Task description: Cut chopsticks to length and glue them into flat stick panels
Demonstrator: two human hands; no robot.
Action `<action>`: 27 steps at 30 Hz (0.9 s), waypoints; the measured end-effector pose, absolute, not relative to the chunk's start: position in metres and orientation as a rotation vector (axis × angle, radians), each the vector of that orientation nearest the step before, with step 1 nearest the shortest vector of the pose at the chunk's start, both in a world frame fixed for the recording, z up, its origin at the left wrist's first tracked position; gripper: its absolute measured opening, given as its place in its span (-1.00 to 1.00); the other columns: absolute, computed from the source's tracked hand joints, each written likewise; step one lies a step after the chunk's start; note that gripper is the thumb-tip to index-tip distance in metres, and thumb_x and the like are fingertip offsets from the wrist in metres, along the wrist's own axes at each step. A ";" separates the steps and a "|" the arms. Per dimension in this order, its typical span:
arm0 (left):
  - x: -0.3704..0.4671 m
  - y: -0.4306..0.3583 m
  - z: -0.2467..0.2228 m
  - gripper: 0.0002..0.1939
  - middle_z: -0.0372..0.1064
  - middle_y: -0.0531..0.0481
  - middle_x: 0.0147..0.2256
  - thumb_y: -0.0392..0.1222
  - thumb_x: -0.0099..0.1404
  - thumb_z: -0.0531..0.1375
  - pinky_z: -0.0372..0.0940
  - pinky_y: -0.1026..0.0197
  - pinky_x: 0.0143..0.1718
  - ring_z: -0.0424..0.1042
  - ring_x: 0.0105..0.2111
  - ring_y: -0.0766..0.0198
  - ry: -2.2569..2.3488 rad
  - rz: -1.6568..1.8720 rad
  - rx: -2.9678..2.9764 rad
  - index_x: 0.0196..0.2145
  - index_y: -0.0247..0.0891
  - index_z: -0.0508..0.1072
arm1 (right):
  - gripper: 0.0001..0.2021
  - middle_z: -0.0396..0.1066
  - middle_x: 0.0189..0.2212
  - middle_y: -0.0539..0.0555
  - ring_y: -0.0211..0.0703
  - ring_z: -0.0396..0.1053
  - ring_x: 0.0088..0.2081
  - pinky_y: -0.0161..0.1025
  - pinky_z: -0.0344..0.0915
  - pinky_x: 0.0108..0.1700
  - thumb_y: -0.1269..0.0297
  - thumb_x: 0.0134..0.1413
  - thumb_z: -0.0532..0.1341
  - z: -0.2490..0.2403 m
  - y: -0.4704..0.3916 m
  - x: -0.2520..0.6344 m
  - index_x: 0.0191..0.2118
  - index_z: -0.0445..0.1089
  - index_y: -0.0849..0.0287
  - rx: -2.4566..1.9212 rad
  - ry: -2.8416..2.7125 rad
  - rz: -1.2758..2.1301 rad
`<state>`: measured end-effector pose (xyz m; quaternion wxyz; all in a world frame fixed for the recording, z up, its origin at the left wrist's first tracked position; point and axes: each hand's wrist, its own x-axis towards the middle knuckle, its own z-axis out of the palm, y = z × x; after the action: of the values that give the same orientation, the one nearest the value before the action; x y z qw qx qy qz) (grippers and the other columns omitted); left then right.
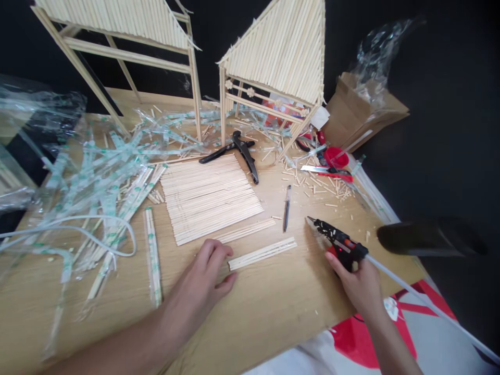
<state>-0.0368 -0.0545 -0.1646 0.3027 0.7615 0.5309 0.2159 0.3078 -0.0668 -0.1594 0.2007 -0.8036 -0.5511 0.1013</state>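
My right hand (361, 284) grips a black hot glue gun (339, 240), its nozzle pointing up and left over the table and a white glue stick running out of its back. A small red light glows on the gun. My left hand (205, 271) rests at the left ends of some loose wooden sticks (246, 230), fingers bent and thumb apart. Just right of its thumb lies a short row of sticks side by side (263, 253). Behind these is a flat panel of sticks (211, 195). A pen (287, 208) lies between the panel and the glue gun.
Two stick-built house frames (128, 54) (277, 57) stand at the back. Black pliers (244, 151) touch the panel. Torn wrappers (113, 172) and a white cable (128, 229) cover the left. A utility knife (328, 172), cut pieces, a paper bag (351, 117) and a dark cylinder (425, 238) are right.
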 end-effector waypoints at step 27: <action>0.000 -0.035 -0.154 -0.85 0.32 -0.03 -0.17 -0.30 0.29 0.13 0.33 0.08 -0.18 0.35 -0.18 0.16 1.353 0.450 2.219 -0.16 -0.21 0.36 | -0.78 0.38 -0.12 0.03 -0.09 0.24 -0.02 -0.07 0.24 0.08 0.33 0.16 0.22 -0.137 -0.026 0.239 -0.07 0.42 0.03 -1.540 -2.396 0.450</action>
<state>0.0004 -0.0349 -0.1545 0.2491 0.8148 0.4967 0.1653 0.2389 -0.0260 -0.1374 0.1289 -0.5295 -0.8240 0.1547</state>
